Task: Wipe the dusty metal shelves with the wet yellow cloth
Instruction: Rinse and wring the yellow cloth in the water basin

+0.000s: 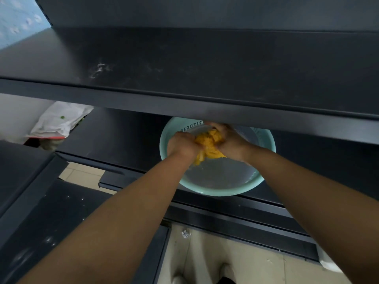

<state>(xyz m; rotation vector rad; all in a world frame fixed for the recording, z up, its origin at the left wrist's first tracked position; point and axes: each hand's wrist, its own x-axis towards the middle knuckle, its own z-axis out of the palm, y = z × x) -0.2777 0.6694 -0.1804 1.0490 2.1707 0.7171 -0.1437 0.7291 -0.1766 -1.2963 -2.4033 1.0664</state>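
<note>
Head view: two hands, left hand and right hand, grip one yellow cloth over one basin.

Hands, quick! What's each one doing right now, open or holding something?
Left hand: closed, gripping the yellow cloth over the basin.
Right hand: closed, gripping the same yellow cloth.

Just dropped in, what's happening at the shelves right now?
A person's left hand and right hand both grip the bunched yellow cloth over a pale green basin on the lower shelf. The upper shelf above shows dust smudges, so wiping there looks not yet done.
</note>
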